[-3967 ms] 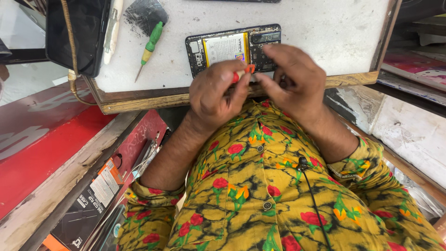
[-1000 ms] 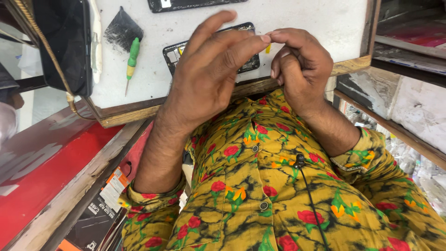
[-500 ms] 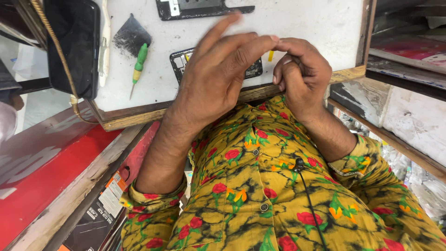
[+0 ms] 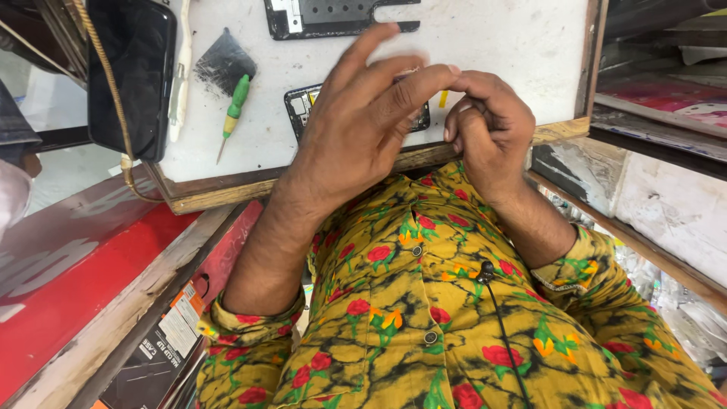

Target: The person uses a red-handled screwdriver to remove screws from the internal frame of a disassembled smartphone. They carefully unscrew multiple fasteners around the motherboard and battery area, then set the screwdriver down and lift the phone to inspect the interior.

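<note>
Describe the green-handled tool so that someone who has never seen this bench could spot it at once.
Start at the white work board with its wooden frame. On its left part, just right of the black phone and white stick, lies the small screwdriver. It alone has a green and yellow handle with a thin metal tip.

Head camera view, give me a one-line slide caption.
Left hand and right hand meet fingertip to fingertip above an opened phone on a white workboard.

You have green-handled screwdriver (image 4: 232,113) lying on white worktop (image 4: 500,38), dark cloth scrap (image 4: 224,62) just above it, black phone frame (image 4: 333,15) at top, black case (image 4: 129,76) at your left.
</note>
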